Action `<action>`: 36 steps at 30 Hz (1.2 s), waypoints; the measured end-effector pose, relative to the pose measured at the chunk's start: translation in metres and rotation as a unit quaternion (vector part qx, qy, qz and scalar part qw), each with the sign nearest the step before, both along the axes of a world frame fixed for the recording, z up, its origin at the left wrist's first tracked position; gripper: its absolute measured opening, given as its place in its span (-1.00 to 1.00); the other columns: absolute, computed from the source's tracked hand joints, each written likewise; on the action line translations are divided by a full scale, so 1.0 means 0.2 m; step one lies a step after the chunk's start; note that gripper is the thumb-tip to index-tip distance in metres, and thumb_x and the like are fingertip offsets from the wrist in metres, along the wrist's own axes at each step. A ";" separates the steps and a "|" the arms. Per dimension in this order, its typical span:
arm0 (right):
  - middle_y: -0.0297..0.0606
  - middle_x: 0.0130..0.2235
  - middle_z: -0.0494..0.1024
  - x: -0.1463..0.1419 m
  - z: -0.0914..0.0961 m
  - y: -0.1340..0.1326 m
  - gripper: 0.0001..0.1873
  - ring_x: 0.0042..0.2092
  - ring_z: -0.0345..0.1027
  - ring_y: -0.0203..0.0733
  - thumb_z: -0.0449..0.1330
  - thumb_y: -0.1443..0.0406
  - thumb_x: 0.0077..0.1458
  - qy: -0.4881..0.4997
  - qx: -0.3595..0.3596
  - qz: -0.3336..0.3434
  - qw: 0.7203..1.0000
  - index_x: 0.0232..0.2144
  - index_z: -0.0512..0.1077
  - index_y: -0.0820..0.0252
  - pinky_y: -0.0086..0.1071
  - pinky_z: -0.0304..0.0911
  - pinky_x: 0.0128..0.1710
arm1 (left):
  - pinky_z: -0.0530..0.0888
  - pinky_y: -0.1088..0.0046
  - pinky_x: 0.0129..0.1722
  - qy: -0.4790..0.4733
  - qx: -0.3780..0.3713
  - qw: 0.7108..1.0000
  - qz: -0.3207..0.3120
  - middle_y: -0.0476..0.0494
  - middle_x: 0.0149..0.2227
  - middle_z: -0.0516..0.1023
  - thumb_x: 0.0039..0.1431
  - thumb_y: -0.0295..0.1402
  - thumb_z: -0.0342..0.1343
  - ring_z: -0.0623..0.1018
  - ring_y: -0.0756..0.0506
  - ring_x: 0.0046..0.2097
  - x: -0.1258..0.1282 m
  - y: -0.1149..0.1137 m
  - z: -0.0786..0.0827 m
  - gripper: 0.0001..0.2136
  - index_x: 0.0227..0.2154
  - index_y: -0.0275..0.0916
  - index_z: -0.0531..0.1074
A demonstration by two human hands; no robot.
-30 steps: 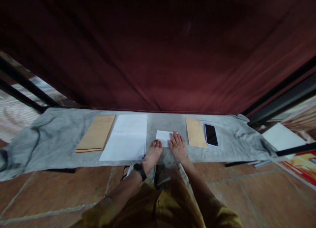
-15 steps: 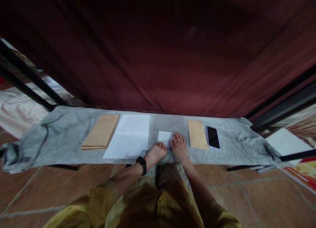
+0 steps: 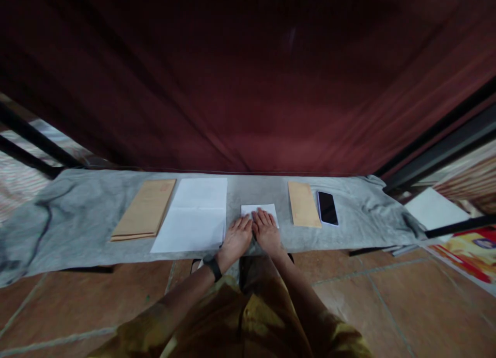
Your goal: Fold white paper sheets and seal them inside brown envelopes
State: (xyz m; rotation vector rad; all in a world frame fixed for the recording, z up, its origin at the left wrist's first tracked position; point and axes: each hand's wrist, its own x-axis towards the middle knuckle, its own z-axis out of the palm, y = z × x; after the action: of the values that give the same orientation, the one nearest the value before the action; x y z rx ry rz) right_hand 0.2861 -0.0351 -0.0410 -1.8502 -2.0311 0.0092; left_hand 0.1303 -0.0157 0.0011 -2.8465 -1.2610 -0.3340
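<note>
A small folded white paper (image 3: 270, 209) lies on the grey cloth in front of me, partly covered by my fingers. My right hand (image 3: 266, 231) rests flat on it, fingers stretched out. Beside it, my left hand (image 3: 237, 236) lies with fingers extended over the paper's near left edge; a dark watch (image 3: 213, 266) is on that wrist. The two hands almost touch. Left of them is a stack of larger white sheets (image 3: 196, 208) with a crease across the middle. To the right of the paper lies a single brown envelope (image 3: 304, 205).
A pile of brown envelopes (image 3: 144, 208) sits at the left on the grey cloth (image 3: 85, 192). A phone (image 3: 327, 208) with a dark screen lies at the right. Beyond the cloth's far edge hangs a dark red curtain (image 3: 248, 115), with black metal bars (image 3: 442, 136) at the sides.
My right hand has slid left across the folded paper, and my left hand has opened from curled to stretched fingers. The hands are now closer together. The whole view has shifted slightly.
</note>
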 end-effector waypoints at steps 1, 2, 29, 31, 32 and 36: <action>-0.10 0.37 0.23 -0.01 0.01 -0.01 -0.50 0.38 0.06 -0.01 -0.08 0.22 0.42 -0.016 -0.003 -0.007 1.000 0.32 0.24 0.19 -0.02 0.00 0.34 | 0.36 0.17 0.21 -0.017 0.004 1.000 0.017 -0.37 0.28 0.36 0.32 -0.45 -0.07 0.38 -0.25 0.27 0.00 0.01 -0.02 -0.58 0.20 -0.34 0.35; -0.09 0.37 0.21 -0.02 0.01 -0.01 -0.49 0.39 0.04 0.00 -0.08 0.22 0.42 -0.029 -0.005 -0.012 1.000 0.34 0.22 0.19 -0.03 -0.01 0.34 | 0.31 0.15 0.25 -0.030 0.006 0.999 0.033 -0.37 0.35 0.27 0.34 -0.42 -0.10 0.30 -0.26 0.33 0.01 0.01 -0.04 -0.54 0.27 -0.35 0.28; 0.06 0.37 0.19 0.13 -0.06 -0.03 -0.39 0.37 0.06 0.07 -0.08 0.13 0.41 -0.027 0.025 -0.110 0.993 0.37 0.12 0.31 0.02 -0.04 0.31 | 0.14 0.01 0.36 -0.001 -0.016 0.998 0.059 -0.55 0.40 0.09 0.30 0.06 -0.04 0.10 -0.33 0.43 0.05 0.13 -0.14 -0.23 0.34 -0.50 0.10; 0.07 0.37 0.19 0.13 -0.07 -0.03 -0.40 0.37 0.06 0.08 -0.08 0.13 0.41 -0.033 0.028 -0.113 0.993 0.37 0.13 0.31 0.01 -0.04 0.31 | 0.15 0.03 0.36 0.004 -0.015 0.998 0.053 -0.54 0.40 0.10 0.29 0.07 -0.03 0.11 -0.32 0.43 0.03 0.14 -0.14 -0.23 0.34 -0.47 0.12; 0.08 0.37 0.18 0.13 -0.07 -0.03 -0.40 0.37 0.06 0.08 -0.08 0.13 0.41 -0.036 0.029 -0.115 0.992 0.36 0.13 0.31 0.02 -0.04 0.31 | 0.15 0.04 0.36 0.008 -0.016 0.999 0.051 -0.53 0.39 0.11 0.29 0.07 -0.02 0.12 -0.33 0.42 0.03 0.14 -0.14 -0.24 0.33 -0.46 0.13; 0.09 0.38 0.16 0.14 -0.08 -0.04 -0.41 0.37 0.06 0.10 -0.07 0.14 0.41 -0.039 0.036 -0.121 0.991 0.36 0.14 0.30 0.04 -0.03 0.30 | 0.17 0.04 0.34 0.029 -0.018 0.998 0.044 -0.50 0.36 0.20 0.29 0.03 0.03 0.19 -0.34 0.39 0.02 0.14 -0.10 -0.31 0.29 -0.41 0.22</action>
State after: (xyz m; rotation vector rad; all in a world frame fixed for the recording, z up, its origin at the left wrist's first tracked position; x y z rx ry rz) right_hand 0.3143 -0.0439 -0.0565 -2.0669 -1.8155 -0.2037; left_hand 0.1347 0.0128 -0.0198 -2.7974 -1.3894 -0.2258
